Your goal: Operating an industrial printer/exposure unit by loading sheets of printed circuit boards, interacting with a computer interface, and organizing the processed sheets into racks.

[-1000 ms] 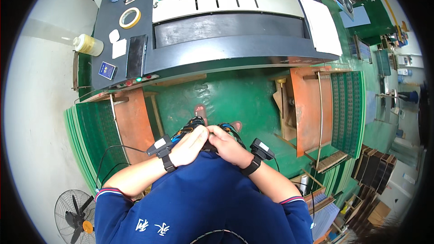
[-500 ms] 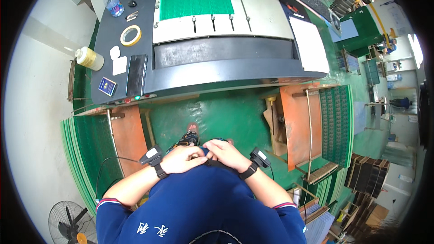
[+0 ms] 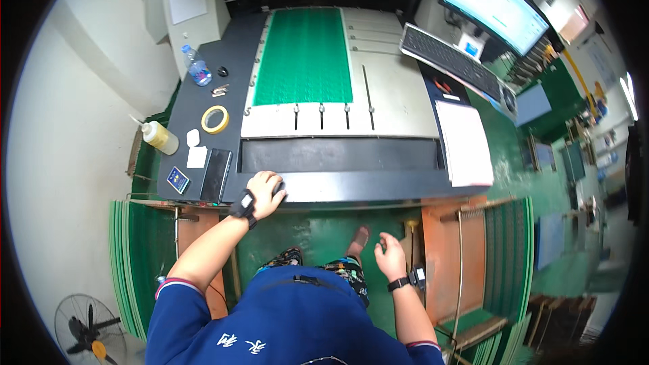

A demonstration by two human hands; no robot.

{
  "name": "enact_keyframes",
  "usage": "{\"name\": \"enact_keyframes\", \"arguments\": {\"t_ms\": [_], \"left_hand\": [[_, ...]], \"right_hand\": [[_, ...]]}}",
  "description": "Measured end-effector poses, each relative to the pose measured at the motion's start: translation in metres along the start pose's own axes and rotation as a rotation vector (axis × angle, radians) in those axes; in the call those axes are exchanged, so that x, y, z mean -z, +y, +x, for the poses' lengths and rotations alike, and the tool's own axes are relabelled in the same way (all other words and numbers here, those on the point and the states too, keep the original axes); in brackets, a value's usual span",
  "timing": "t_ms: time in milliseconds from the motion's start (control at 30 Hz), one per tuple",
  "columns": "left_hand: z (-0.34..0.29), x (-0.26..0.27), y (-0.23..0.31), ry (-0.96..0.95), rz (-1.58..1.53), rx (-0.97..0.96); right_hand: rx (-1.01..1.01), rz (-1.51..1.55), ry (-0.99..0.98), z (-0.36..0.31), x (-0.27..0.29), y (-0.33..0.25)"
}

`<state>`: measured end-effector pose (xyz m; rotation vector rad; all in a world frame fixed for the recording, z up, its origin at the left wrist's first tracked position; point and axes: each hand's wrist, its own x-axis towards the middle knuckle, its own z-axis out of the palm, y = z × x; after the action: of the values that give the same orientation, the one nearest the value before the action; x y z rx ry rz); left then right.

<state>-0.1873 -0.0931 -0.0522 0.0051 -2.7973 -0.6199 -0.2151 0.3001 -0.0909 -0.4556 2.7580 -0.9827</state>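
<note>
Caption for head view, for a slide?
Left hand at the front edge of a machine bearing a green panel; right hand away from it.

On the machine (image 3: pixel 365 186), a bottle (image 3: pixel 197 69) and tape roll (image 3: pixel 206 122) sit left of the panel (image 3: pixel 304 57), papers (image 3: pixel 465 145) to its right.

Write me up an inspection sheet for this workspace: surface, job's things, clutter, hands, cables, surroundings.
Surface: pale, slotted machine bed behind a dark front ledge.
Job's things: green panel, flat on the bed.
Clutter: water bottle, tape roll and phone on the left; keyboard and white sheets on the right.
Left hand: at the ledge's front edge, dark item beside it; grip unclear.
Right hand: in the air, partly open; nothing seen in it.
Cables: thin dark line by the right forearm, possibly a cable; run unclear.
Surroundings: fan at lower left, monitor at upper right, stacked green boards at left.
</note>
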Motion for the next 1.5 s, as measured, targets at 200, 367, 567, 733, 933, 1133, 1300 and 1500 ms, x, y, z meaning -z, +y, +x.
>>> {"name": "enact_keyframes", "arguments": {"t_ms": [200, 367, 567, 733, 933, 1133, 1300, 1500], "left_hand": [[0.017, -0.037, 0.011, 0.040, 0.275, 0.299], [0.032, -0.047, 0.027, 0.032, 0.273, 0.429], [0.029, -0.053, 0.034, 0.174, 0.225, 0.534], [0.029, -0.043, 0.028, 0.186, 0.142, 0.535], [0.036, -0.030, 0.023, 0.236, 0.060, 0.612], [0.041, -0.025, 0.020, 0.193, -0.001, 0.674], [0.038, -0.028, 0.020, 0.135, -0.021, 0.693], [0.039, -0.021, 0.020, 0.139, -0.013, 0.683]], "right_hand": [[0.235, 0.126, -0.169, 0.065, 0.039, 0.006], [0.029, 0.618, -0.254, 0.165, 0.058, 0.019], [-0.443, 1.128, -0.427, 0.265, 0.079, 0.002], [-0.482, 1.091, -0.458, 0.312, 0.078, -0.020], [-0.408, 0.825, -0.407, 0.373, 0.049, -0.079], [-0.457, 0.721, -0.471, 0.427, 0.037, -0.112], [-0.675, 0.815, -0.538, 0.450, 0.022, -0.123], [-0.677, 0.793, -0.631, 0.455, 0.008, -0.140]]}}
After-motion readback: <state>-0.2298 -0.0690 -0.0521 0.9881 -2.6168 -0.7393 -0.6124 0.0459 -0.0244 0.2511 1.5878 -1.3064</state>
